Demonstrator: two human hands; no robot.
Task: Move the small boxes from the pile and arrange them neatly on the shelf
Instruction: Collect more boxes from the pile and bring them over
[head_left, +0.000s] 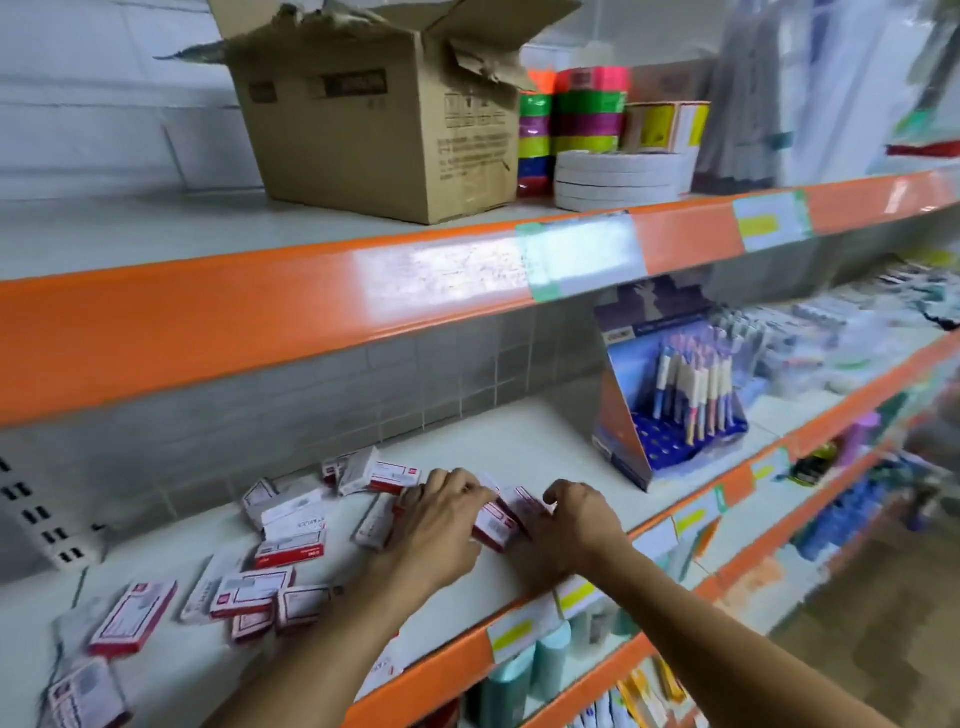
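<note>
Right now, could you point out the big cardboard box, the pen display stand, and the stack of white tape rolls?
cardboard box (374, 135): head view, on its front face.
pen display stand (670, 395): head view, on the pens standing in it.
white tape rolls (618, 179): head view, on the stack's side.

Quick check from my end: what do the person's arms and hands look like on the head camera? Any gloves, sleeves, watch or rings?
Both forearms are bare as far as the frame shows; no sleeve edge is in view. The left hand and right hand wear no gloves. No watch, bracelet or strap shows at either wrist, and no ring is visible on the fingers, though the picture is somewhat blurred.
</note>
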